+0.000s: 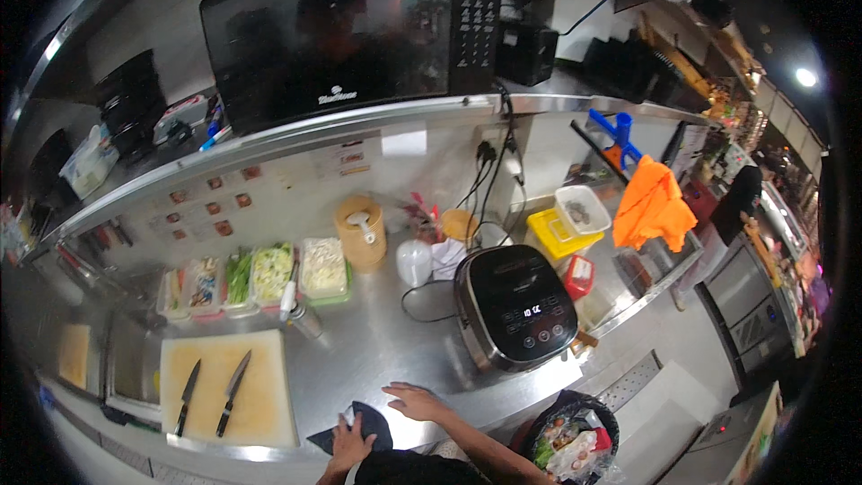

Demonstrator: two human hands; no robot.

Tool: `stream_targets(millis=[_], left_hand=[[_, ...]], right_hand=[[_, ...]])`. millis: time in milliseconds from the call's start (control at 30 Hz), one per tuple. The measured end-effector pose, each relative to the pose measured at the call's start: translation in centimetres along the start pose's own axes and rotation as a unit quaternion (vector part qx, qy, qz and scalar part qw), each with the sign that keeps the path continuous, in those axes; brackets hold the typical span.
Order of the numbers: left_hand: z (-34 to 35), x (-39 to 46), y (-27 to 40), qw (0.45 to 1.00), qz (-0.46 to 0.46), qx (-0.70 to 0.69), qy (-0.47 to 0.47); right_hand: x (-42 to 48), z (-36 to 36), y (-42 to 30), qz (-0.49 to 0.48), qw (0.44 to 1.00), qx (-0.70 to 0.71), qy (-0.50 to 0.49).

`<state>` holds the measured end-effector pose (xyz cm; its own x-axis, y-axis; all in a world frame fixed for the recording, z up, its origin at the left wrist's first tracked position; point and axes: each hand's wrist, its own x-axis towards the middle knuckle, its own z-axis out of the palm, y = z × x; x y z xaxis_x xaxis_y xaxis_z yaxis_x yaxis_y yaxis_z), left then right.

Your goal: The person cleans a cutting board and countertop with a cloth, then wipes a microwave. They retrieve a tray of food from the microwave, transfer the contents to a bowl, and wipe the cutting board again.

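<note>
My left hand (352,443) lies on a black cloth item (378,426), seemingly a cap, at the counter's front edge. Its fingers spread over the fabric; whether they grip it is not clear. To the right, my right hand (416,402) is stretched out over the steel counter (363,357), palm down and holding nothing. Left of the cap lies a pale cutting board (225,387) with two black-handled knives on it, one knife (189,394) left of the other knife (234,391). A black multicooker (518,303) with a lit display stands beyond my right hand.
Tubs of cut vegetables (269,273) line the wall, near a shaker bottle (304,318). A microwave (330,40) sits on the shelf above. An orange cloth (654,205) hangs at right, above a yellow tub (555,232). A lined waste bin (572,441) stands below right; a person (731,215) is farther off.
</note>
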<state>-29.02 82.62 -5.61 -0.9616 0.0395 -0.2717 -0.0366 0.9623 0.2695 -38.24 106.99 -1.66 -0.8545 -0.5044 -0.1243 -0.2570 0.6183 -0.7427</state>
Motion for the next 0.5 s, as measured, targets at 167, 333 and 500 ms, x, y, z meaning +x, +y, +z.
stream_targets(millis=[167, 333, 500], left_hand=[[3.8, 3.2, -3.9, 0.952, 0.141, 0.022, 0.27], [2.6, 8.9, -5.6, 0.952, 0.08, -0.178, 0.234], [-18.6, 12.2, 7.0, 0.82, 0.11, -0.446, 0.34]], right_hand=[[-9.9, -7.3, 3.0, 0.108, 0.992, 0.055, 0.042], [-22.2, -4.0, 3.9, 0.33, 0.94, 0.035, 0.075], [-25.7, 1.0, 1.0, 0.358, 0.908, 0.21, 0.055]])
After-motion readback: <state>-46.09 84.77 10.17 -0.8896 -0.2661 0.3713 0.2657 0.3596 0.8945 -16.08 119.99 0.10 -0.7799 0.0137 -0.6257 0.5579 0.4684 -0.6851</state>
